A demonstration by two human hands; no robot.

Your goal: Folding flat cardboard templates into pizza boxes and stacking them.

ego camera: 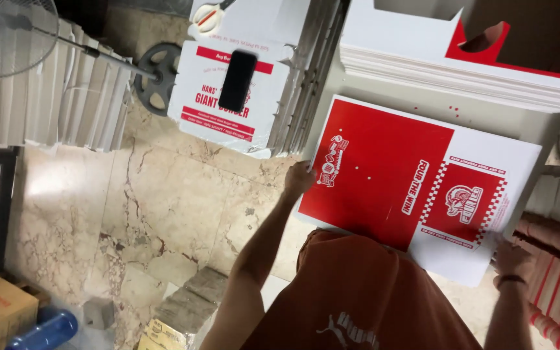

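While both hands grip it, the flat box blank point(416, 188) lies tilted in front of the person, red on its left part and white with a red checkered panel on its right. The left hand point(299, 178) pinches the blank's left edge, and the right hand point(512, 259) grasps its near right corner, a dark band at the wrist. Just beyond the blank sits a stack of white sheets point(461, 74); to the far left a made-up box point(228, 97) carries a black phone point(238, 81), with a fan point(8, 35) beyond it. Marble floor point(163, 207) spreads to the left.

Held only at two edges, the wide blank could sag or buckle in the middle, I judge, leaving a crease. Its far edge lies near the stack, so a swing could nudge sheets askew.
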